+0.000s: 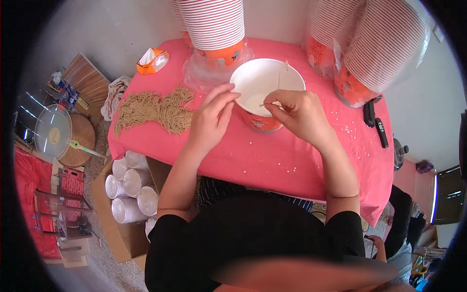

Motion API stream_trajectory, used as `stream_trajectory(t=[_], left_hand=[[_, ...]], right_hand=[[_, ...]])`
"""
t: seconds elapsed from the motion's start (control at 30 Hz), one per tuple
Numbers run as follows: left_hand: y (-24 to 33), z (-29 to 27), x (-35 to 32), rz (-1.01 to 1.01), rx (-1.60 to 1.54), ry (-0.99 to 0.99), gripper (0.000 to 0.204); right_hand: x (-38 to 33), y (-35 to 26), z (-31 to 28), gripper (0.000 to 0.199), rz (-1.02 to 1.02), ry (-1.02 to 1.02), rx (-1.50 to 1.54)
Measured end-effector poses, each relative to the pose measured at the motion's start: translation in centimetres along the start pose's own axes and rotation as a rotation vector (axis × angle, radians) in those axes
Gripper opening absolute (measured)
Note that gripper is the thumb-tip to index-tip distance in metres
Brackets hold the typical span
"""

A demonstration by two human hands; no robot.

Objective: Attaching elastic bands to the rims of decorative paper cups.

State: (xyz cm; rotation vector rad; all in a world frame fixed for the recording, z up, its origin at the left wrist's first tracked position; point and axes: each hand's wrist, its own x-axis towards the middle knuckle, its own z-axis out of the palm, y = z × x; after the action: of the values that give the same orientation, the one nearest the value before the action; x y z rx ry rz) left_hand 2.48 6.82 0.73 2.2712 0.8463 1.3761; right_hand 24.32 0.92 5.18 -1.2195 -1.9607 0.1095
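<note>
A: What does the right hand (297, 111) hold?
B: Thumb and fingertips are pinched together on a thin cord (279, 82), over the white-lined bucket (250, 74); the cord passes to the rim (266, 60) beyond the grip.
A: And the left hand (212, 116)?
B: Its fingertips touch the rim, left of that grip; whether they clamp it cannot be told. Farther left lies a tan cord pile (154, 112); rightward, 2 bucket stacks (384, 46).

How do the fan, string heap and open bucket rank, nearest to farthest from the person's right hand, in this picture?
1. Open bucket: partly behind the right hand.
2. String heap: left, on the table.
3. Fan: far left, beyond the table.
</note>
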Motion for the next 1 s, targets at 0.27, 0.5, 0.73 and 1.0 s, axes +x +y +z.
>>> stream_trajectory(t=[0.27, 0.5, 0.73, 1.0], left_hand=[[-1.6, 0.5, -0.1, 0.222, 0.201, -0.137, 0.018], [0.1, 0.7, -1.0, 0.467, 0.223, -0.011, 0.022], [0.4, 0.6, -1.7, 0.701, 0.350, 0.116, 0.031], [0.6, 0.6, -1.8, 0.712, 0.344, 0.109, 0.032]], right_hand=[[-0.1, 0.9, 0.6, 0.006, -0.070, -0.021, -0.029], [-0.4, -0.5, 0.1, 0.009, -0.210, -0.090, -0.061], [-1.1, -1.7, -0.4, 0.012, -0.259, -0.148, -0.153], [-1.1, -2.1, -0.5, 0.012, -0.263, -0.138, -0.113]])
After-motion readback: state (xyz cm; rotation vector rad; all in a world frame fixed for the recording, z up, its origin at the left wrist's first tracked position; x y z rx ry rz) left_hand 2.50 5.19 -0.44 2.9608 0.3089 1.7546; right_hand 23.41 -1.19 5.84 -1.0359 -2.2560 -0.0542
